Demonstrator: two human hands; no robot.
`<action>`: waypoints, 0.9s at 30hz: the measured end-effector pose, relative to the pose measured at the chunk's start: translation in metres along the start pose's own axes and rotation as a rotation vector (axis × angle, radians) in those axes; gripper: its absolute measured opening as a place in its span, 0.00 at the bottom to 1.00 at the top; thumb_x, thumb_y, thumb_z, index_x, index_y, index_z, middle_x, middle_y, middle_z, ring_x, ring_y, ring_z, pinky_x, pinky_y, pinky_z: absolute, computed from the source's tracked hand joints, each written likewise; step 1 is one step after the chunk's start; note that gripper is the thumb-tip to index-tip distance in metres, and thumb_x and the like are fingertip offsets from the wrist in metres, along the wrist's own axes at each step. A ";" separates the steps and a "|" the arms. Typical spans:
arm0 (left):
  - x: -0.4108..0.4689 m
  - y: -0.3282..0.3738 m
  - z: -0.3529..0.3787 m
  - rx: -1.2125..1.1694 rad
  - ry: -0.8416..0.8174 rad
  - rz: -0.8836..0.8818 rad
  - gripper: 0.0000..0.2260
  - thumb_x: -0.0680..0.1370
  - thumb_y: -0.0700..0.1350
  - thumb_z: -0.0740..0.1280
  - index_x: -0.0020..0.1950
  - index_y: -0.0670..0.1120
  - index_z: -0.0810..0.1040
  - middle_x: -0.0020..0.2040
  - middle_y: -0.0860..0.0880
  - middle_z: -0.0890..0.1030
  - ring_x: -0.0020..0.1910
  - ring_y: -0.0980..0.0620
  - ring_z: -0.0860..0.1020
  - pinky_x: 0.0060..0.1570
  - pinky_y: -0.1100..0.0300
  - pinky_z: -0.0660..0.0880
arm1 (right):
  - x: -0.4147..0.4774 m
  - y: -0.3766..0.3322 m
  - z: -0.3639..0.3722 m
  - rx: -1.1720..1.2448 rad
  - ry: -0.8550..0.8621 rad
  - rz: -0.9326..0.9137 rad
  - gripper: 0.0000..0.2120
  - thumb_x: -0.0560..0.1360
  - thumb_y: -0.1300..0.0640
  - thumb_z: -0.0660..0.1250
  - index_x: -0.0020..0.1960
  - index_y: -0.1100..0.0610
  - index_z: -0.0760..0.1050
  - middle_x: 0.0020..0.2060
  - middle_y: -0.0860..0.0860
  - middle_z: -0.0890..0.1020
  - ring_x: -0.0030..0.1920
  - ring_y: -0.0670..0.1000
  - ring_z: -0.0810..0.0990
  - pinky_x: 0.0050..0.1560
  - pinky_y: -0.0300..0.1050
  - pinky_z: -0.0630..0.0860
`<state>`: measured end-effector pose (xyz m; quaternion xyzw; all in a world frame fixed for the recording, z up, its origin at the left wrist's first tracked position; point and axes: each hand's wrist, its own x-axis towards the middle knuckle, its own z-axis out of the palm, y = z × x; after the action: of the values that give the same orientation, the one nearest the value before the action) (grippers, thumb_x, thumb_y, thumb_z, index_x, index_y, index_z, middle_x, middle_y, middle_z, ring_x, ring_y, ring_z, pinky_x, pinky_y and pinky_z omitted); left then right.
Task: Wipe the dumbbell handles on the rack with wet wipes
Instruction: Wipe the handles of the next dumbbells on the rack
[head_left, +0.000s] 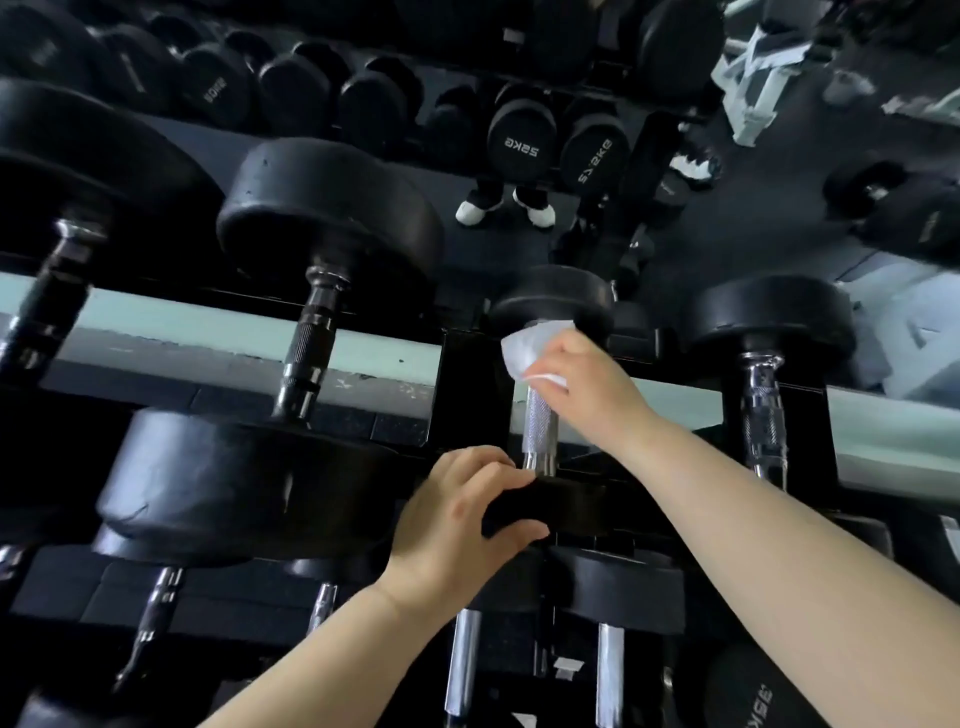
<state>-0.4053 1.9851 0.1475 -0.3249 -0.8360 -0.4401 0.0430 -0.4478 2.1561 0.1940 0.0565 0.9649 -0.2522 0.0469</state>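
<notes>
A person's right hand (587, 384) pressed a white wet wipe (530, 351), fingers clamped around it, against the far end of a chrome dumbbell handle (539, 428) on the rack (208, 338), while the left hand (462, 525) gripped the dumbbell's near black head (566, 506).

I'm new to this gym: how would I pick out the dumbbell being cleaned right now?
On the rack's upper row, find the small dumbbell with a bright silver handle. Unlike its neighbours, the right hand presses a white wipe on it; the left hand grips its near head.
</notes>
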 end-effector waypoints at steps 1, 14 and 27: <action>0.000 0.000 0.000 -0.009 -0.004 -0.007 0.15 0.66 0.58 0.63 0.50 0.54 0.72 0.49 0.57 0.75 0.49 0.58 0.71 0.45 0.71 0.69 | 0.005 0.000 0.000 0.037 0.066 0.033 0.11 0.76 0.60 0.62 0.55 0.59 0.79 0.53 0.53 0.72 0.56 0.51 0.72 0.45 0.34 0.62; -0.001 0.004 -0.002 -0.033 -0.054 -0.075 0.16 0.66 0.59 0.63 0.50 0.54 0.73 0.51 0.56 0.75 0.50 0.59 0.70 0.42 0.69 0.69 | -0.007 0.005 -0.002 0.085 -0.078 0.015 0.10 0.75 0.59 0.63 0.53 0.58 0.80 0.56 0.53 0.74 0.58 0.50 0.72 0.47 0.33 0.63; -0.003 0.014 -0.006 -0.061 -0.113 -0.192 0.22 0.64 0.63 0.61 0.56 0.59 0.67 0.51 0.63 0.73 0.54 0.65 0.67 0.47 0.76 0.63 | -0.041 0.019 -0.002 0.597 -0.091 0.261 0.04 0.75 0.60 0.63 0.47 0.56 0.77 0.36 0.43 0.75 0.37 0.40 0.71 0.36 0.26 0.69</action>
<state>-0.3967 1.9844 0.1601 -0.2685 -0.8506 -0.4485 -0.0565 -0.4045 2.1701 0.1913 0.1796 0.8300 -0.5178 0.1035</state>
